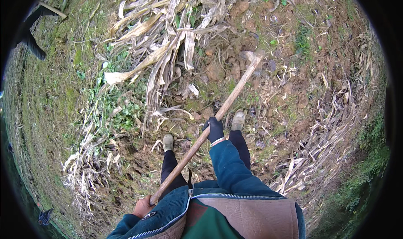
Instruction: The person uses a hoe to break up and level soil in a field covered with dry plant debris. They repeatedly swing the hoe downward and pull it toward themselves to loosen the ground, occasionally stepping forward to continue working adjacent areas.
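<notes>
A hoe with a long wooden handle (234, 95) runs slantwise across my body. My right hand (215, 130), in a dark glove, grips the handle at about its middle. At the lower end, beside the open teal jacket (163, 209), my left hand (143, 206) is closed around the butt; no glove shows on it. The hoe's head (250, 55) is at the soil (217, 70), just right of a heap of dry corn stalks (176, 34). Part of its blade is hard to make out against the earth.
My boots (238, 120) stand apart on rough ground. Dry stalks (88, 166) and green weeds (126, 113) lie at left, with another stalk row (327, 135) at right. A green bank (362, 176) borders it. Another person's dark-clad legs (33, 43) and a wooden handle (53, 9) appear far left.
</notes>
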`<state>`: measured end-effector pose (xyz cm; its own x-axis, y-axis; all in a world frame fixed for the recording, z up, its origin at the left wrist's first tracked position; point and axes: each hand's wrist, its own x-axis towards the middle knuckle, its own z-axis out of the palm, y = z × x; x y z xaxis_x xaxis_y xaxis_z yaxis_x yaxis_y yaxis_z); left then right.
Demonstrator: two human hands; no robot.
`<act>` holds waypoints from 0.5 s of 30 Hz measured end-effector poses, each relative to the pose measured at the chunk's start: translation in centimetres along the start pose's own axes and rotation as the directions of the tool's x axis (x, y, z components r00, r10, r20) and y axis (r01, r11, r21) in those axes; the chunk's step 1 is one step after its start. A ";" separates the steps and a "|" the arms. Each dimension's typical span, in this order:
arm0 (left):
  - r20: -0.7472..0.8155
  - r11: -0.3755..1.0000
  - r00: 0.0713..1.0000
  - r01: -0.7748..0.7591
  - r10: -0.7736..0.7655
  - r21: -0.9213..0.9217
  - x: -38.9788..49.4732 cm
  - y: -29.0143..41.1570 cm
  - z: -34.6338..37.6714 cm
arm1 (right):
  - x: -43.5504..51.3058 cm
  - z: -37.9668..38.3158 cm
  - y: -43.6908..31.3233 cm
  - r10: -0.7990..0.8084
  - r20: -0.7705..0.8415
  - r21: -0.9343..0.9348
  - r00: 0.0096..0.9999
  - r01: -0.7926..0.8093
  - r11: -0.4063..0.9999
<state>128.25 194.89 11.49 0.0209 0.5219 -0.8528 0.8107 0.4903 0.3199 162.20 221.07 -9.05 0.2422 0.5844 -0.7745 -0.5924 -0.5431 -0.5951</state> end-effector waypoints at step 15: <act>-0.105 0.999 0.993 -0.045 0.044 -0.006 4.8 -4.7 0.7 | -0.4 7.2 -6.5 -0.135 -0.024 -0.026 0.991 0.134 0.991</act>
<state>124.91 194.60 5.59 -0.0048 0.6135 -0.7897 0.8053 0.4705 0.3607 160.44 228.72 -3.37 0.3381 0.6380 -0.6919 -0.5345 -0.4749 -0.6991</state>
